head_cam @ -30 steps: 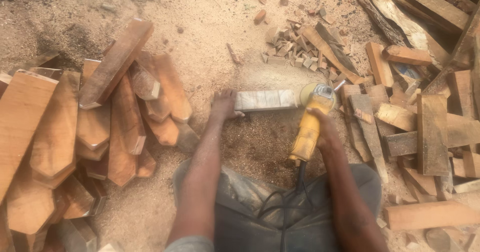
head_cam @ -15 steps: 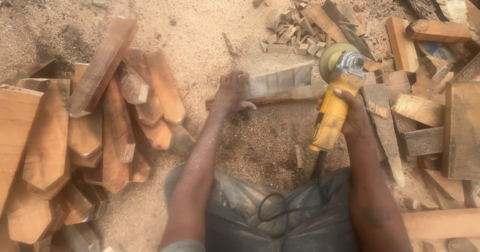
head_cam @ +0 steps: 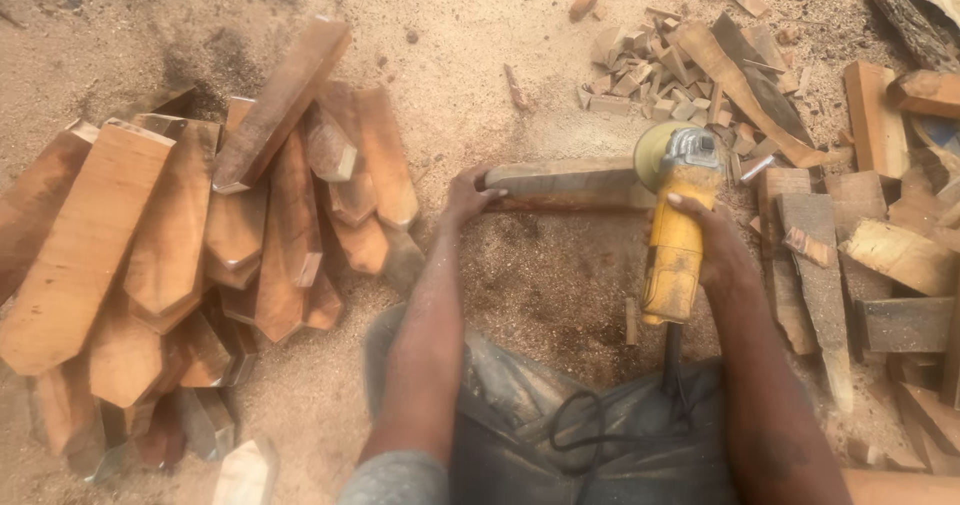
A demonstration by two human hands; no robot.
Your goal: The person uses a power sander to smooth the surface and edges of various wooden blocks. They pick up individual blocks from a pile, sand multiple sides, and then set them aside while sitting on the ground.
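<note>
Looking down: sandy ground (head_cam: 480,55) fills the whole view, with sawdust all over it.
Big pile: pointed wood boards (head_cam: 190,255) lie stacked at 9 o'clock, leaning on each other (they are orange-brown).
Scrap heap: rough wood offcuts (head_cam: 860,225) lie at 3 o'clock, and small chips spread up to 1 o'clock.
Lap: grey trousers (head_cam: 560,435) show at 6 o'clock, with a black cord (head_cam: 590,430) looped on them.
Wood block: a long wood piece (head_cam: 565,185) lies flat near the middle, a bit toward 12 o'clock, on the sawdust.
Grinder: a yellow angle grinder (head_cam: 675,240) points to 12 o'clock, and its round disc end touches the right end of the wood piece.
Left hand: the left hand (head_cam: 465,197) is closed on the left end of the wood piece, fingers over the top.
Right hand: the right hand (head_cam: 705,240) is wrapped tight around the grinder body, just right of the middle.
</note>
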